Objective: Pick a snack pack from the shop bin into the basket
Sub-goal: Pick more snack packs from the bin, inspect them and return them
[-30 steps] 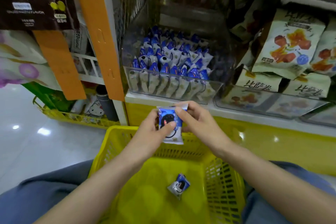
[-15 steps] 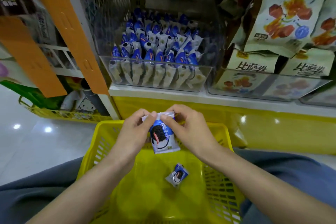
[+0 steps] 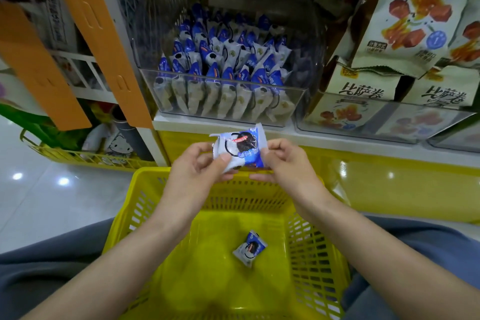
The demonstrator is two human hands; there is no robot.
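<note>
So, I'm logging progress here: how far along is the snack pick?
Done: one snack pack lies on the floor of the basket. In hand: the left hand and right hand both pinch a second pack above the basket's far rim. Left: lower it in and let go.

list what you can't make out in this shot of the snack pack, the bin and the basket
Held snack pack: head view; the left hand and right hand cover its lower edge and sides, print too small to read.
Clear bin: rear packs lost in shadow and glare, uncountable.
Basket: near side cut off by the bottom edge; forearms hide part of its floor.
Pack in the basket: label too small to read.
</note>
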